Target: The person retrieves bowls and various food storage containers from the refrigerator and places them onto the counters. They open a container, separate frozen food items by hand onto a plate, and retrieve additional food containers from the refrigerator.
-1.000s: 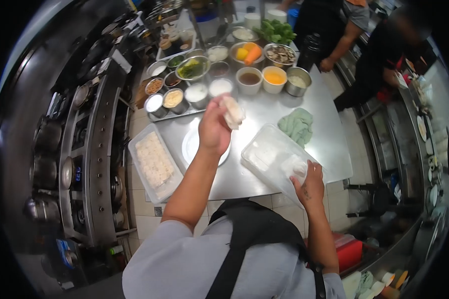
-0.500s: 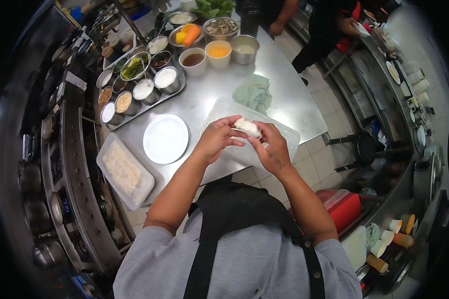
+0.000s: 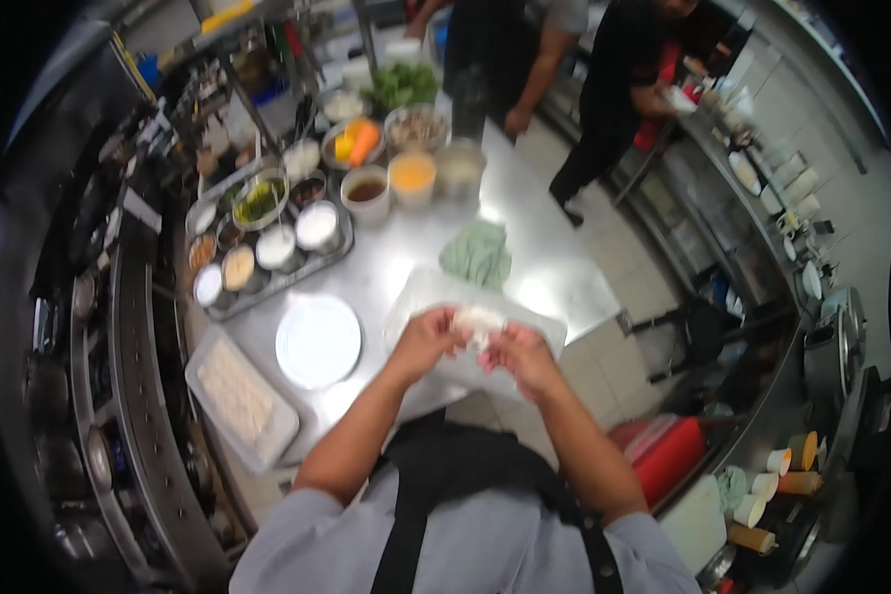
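Between the left hand [image 3: 429,342] and the right hand [image 3: 525,361], a soft-looking white piece [image 3: 480,323] is pinched by the fingertips of both; blur hides its exact outline. Just below it, under the hands, lies a translucent container [image 3: 470,376], partly covered by them and set at a slant near the edge of the steel worktop [image 3: 549,247]. Well to the left of the hands, also along that edge, a tub [image 3: 243,398] holds a pale, crumbly-looking mass. Nearer to the left hand, between it and that tub, sits a round white plate [image 3: 319,342]. Straight beyond the hands, just behind the container, a crumpled green cloth [image 3: 477,253] rests on the metal. Farther off, ahead and to the left, a tray [image 3: 289,284] carries small metal cups, several with white contents. Past the cloth, ahead of the left hand, stand a cup of brown liquid [image 3: 366,198] and a cup of orange liquid [image 3: 412,178], side by side; behind these, leafy greens [image 3: 403,86]. Farthest, ahead and to the right, a person in black [image 3: 619,94] stands beyond the worktop
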Demonstrator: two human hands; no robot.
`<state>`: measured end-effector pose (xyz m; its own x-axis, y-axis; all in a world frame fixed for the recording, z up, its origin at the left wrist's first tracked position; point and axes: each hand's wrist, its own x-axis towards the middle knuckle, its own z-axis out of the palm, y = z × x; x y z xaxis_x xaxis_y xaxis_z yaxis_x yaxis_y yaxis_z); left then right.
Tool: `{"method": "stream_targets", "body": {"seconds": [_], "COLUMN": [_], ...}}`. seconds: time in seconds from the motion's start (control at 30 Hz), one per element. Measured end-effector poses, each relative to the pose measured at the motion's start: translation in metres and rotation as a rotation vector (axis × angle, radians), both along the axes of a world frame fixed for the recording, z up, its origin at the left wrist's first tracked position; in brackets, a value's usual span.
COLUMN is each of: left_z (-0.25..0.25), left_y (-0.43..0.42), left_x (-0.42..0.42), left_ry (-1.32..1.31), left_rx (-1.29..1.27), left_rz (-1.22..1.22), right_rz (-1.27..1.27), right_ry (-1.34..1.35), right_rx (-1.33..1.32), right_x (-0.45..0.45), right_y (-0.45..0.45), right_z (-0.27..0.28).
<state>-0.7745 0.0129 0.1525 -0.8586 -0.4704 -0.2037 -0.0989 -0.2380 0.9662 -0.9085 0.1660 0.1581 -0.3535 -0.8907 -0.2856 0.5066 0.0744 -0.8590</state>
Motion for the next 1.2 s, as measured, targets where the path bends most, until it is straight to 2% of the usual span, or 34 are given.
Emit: {"method": "stream_targets", "body": {"seconds": [0.1, 0.17, 0.23, 0.27, 0.37, 0.53, 0.77, 0.9, 0.97, 1.0, 1.1, 1.13, 1.17, 1.2], "left_z": [-0.001, 0.000, 0.001, 0.001, 0.002, 0.001, 0.013, 0.011, 0.011, 0.009, -0.003, -0.017, -0.041, -0.031], "left_y": [0.000, -0.003, -0.007, -0.010, -0.019, -0.029, -0.029, -0.026, -0.023, -0.021, -0.024, -0.028, -0.037, -0.033], "left_x": [0.002, 0.004, 0.008, 0.010, 0.016, 0.017, 0.008, 0.001, -0.001, -0.001, -0.002, -0.003, -0.003, -0.002], "left_ry": [0.030, 0.087, 0.099, 0.092, 0.074, 0.104, 0.121, 0.137, 0.043, 0.033, -0.059, 0.016, -0.021, -0.051], "left_rx": [0.011, 0.171, 0.214, 0.279, 0.252, 0.262, 0.322, 0.330, 0.162, 0.167, -0.301, -0.456, -0.620, -0.759], "left_rz": [0.003, 0.012, 0.070, 0.134, 0.204, 0.363, 0.326, 0.309, 0.355, 0.357, 0.337, 0.326, 0.302, 0.277], "right_rz": [0.023, 0.015, -0.028, -0.035, -0.013, -0.127, -0.205, -0.169, -0.150, -0.128, -0.109, -0.119, -0.127, -0.130], "right_ry": [0.014, 0.040, 0.237, 0.250, 0.299, 0.246, 0.242, 0.343, 0.387, 0.486, 0.623, 0.672, 0.741, 0.806], "right_rx": [0.016, 0.002, 0.062, 0.052, 0.123, 0.235, 0.244, 0.270, 0.301, 0.320, 0.352, 0.358, 0.372, 0.384], "right_x": [-0.001, 0.002, 0.002, 0.001, -0.003, -0.011, -0.012, -0.003, -0.003, -0.004, -0.004, -0.001, 0.001, 0.002], "right_y": [0.002, 0.006, 0.019, 0.027, 0.059, 0.104, 0.120, 0.117, 0.119, 0.120, 0.121, 0.123, 0.124, 0.122], "right_z": [0.003, 0.008, 0.011, 0.011, 0.007, -0.008, -0.015, -0.012, -0.014, -0.018, -0.025, -0.025, -0.023, -0.021]}}
